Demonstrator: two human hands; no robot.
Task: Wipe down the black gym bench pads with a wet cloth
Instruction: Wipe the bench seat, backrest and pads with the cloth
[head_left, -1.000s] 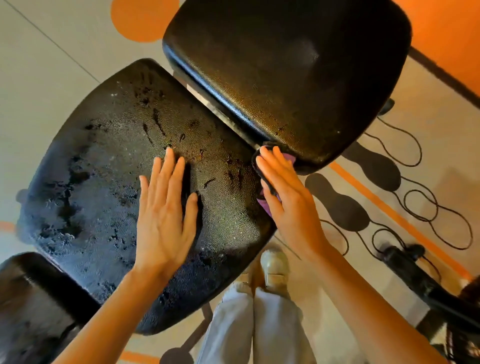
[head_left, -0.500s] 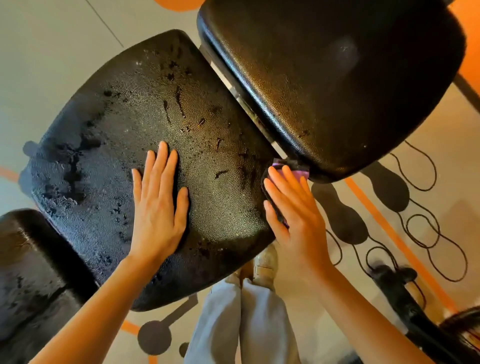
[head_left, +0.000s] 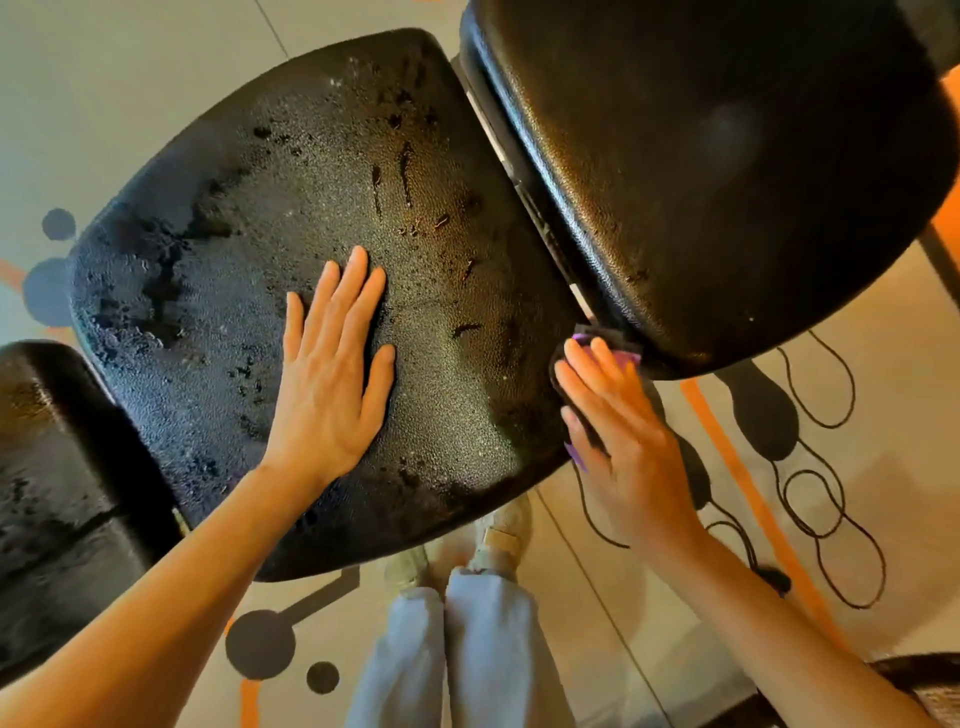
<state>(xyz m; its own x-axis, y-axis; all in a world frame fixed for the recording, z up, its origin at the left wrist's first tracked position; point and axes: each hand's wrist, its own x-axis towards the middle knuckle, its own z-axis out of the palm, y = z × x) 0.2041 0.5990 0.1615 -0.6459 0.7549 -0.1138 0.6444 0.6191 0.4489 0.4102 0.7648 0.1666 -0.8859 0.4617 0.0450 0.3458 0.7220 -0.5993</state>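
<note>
A wide black seat pad (head_left: 249, 218) fills the middle of the view, its textured surface streaked with wet patches. My left hand (head_left: 332, 379) lies flat on it, fingers spread, holding nothing. A second, glossier black pad (head_left: 727, 182) rises at the upper right. My right hand (head_left: 618, 431) presses a purple cloth (head_left: 621, 358) against the seat pad's right edge, just below the gap between the two pads. Most of the cloth is hidden under my fingers.
A third black pad (head_left: 47, 493) sits at the lower left. My legs in light trousers (head_left: 457, 654) and pale shoes stand under the seat pad's near edge. The floor has orange stripes (head_left: 748, 483) and dark looping shapes at right.
The view has shifted so the pads sit further right and lower. My right hand with the cloth has stayed at the seat pad's right edge; my left hand remains flat on the pad.
</note>
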